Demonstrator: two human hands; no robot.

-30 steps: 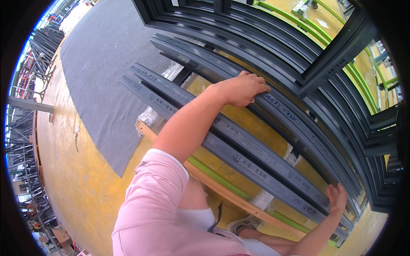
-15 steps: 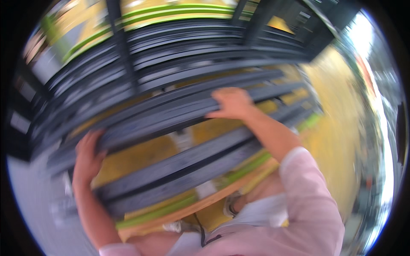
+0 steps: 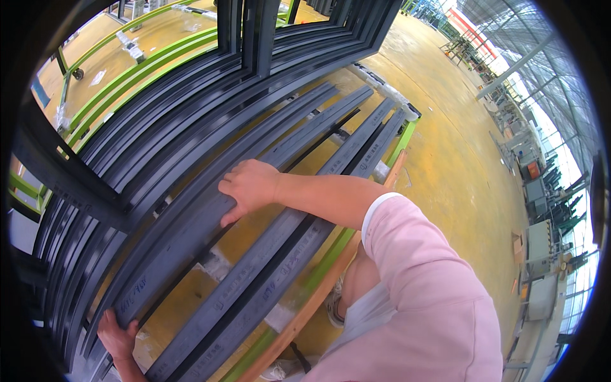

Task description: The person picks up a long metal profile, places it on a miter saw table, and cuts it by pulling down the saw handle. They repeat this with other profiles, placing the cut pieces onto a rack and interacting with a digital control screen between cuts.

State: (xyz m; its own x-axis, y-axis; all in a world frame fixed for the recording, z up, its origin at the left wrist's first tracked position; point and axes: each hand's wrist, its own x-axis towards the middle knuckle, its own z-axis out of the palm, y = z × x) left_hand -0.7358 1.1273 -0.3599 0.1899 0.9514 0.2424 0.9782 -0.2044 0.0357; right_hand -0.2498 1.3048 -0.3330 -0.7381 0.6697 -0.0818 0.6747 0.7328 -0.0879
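Both hands are on it! The long dark-grey metal profile bar (image 3: 184, 239) lies well beyond the slim orange-brown wooden strip (image 3: 304, 326), slanting alongside it, with blue handwriting near one end. The right hand (image 3: 251, 184) clamps around the middle of the bar, fingers over the top and thumb down the edge facing the strip. Down by the handwriting, the left hand (image 3: 116, 334) grips too, fingers and thumb closed about the bar's two sides.

Just beside the strip runs a bright green metal rail (image 3: 340, 251); a little farther from the strip, two narrower grey metal bars (image 3: 258, 264) lie parallel, a dark gap between them, and the right forearm reaches right across them. Farthest beyond the strip, past the held bar, there's a deep stack of glossy black window-like frames (image 3: 178, 114). And out to the strip's right spreads the yellow floor (image 3: 439, 165).
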